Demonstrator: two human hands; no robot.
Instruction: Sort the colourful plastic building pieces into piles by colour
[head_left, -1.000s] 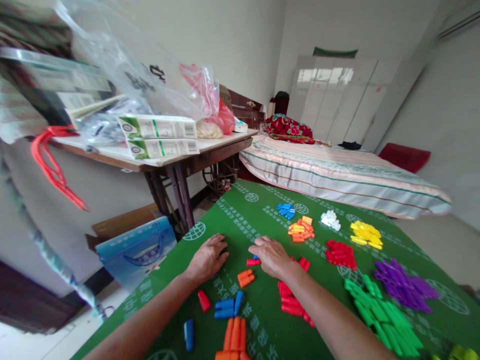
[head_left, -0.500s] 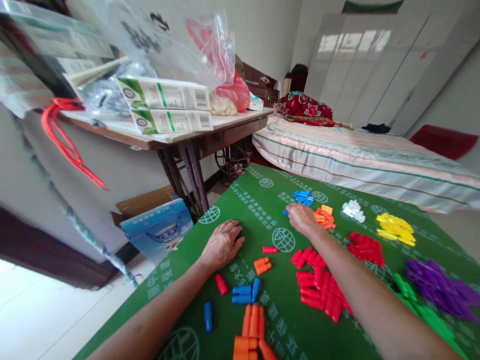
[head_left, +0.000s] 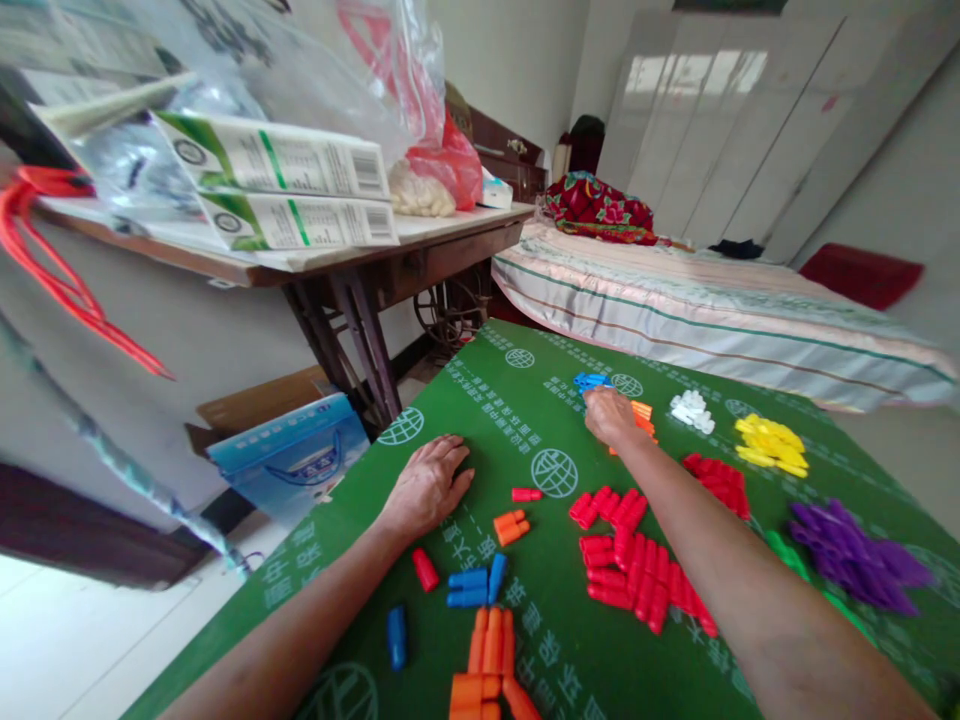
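Head view. I find the right hand (head_left: 611,415) over the far part of the green desk (head_left: 491,400), its fingers (head_left: 595,397) bent down at the near side of the heap of blue plastic blocks (head_left: 592,381). The back of the hand hides the grip; I cannot tell how far those fingers are parted, nor whether they hold a block. The left hand (head_left: 427,485) lies palm down, fingers loosely spread and thumb apart, with nothing held. A red block (head_left: 526,494) lies near its thumb.

Handling, in my judgement: work low and level at the blue heap, part the fingers only slightly to let go, and lift straight up so neighbours do not roll. The orange blocks (head_left: 643,415) lie just to the right, partly hidden by the hand; a sideways sweep could mix the colours.

Edges and room: the desk's far edge runs near the blue heap, with the bed (head_left: 697,300) beyond, so I advise against pushing forward. Printed green surface shows between the two hands, a fair path for drawing back. The red heap (head_left: 645,570) lies beside the right forearm (head_left: 720,510); I would keep that arm raised.
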